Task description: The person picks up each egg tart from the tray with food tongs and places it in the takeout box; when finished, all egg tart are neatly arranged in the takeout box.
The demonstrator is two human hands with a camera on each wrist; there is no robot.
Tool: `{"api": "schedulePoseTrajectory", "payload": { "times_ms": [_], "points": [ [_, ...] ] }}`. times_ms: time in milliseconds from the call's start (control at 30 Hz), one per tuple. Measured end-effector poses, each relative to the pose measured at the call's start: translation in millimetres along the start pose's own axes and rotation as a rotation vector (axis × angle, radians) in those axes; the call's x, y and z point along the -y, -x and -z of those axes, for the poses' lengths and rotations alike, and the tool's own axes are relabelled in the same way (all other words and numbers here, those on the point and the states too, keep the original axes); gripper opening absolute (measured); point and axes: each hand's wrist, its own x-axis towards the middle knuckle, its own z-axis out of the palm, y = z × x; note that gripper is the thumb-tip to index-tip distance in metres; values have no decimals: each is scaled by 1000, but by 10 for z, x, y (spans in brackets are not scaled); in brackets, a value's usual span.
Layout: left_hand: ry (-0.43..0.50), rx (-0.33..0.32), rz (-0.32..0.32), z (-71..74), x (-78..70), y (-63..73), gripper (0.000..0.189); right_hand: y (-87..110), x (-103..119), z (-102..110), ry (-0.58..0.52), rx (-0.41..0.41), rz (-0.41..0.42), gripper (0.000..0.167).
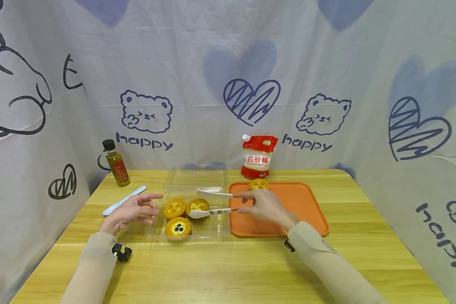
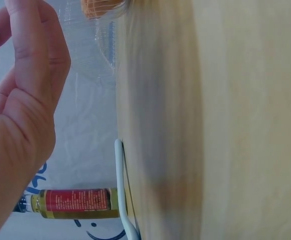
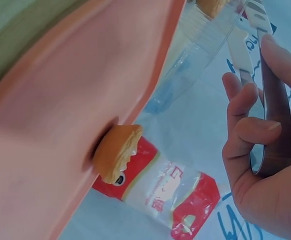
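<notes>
- From my remote seat I see the right hand (image 1: 264,204) grasping the tongs (image 1: 221,211) between thumb and fingers, their two arms spread apart.
- I judge the tongs light and springy; squeezing midway along the arms should give me finer control.
- The white tips are over the clear box (image 1: 213,235), one overlapping the right rear tart (image 1: 198,204) in the head view; I cannot tell whether they touch.
- That tart shares the box with the left rear tart (image 1: 175,208) and the front tart (image 1: 178,228). I expect light weight and a crumbly rim, so I favour a gentle grip low on opposite sides, off the topping.
- The left hand (image 1: 131,213) is empty, fingers loosely bent, beside the box, whose thin plastic probably flexes and slides; I'd steady it by its rim.
- Farther right, another tart (image 1: 259,184) sits at the rear edge of the orange tray (image 1: 289,211).
</notes>
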Motion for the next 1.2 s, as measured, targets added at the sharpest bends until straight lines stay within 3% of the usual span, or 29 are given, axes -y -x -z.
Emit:
{"api": "schedulePoseTrajectory", "payload": {
  "times_ms": [600, 1000, 1200],
  "points": [
    [-10, -7, 2, -8, 3, -35, 68, 157, -345, 156, -157, -52, -136, 47],
    [3, -4, 2, 7, 40, -15, 69, 324, -676, 240, -231, -92, -164, 46],
    [-12, -5, -1, 23, 38, -27, 70, 413, -835, 315, -250, -155, -144, 47]
  ]
}}
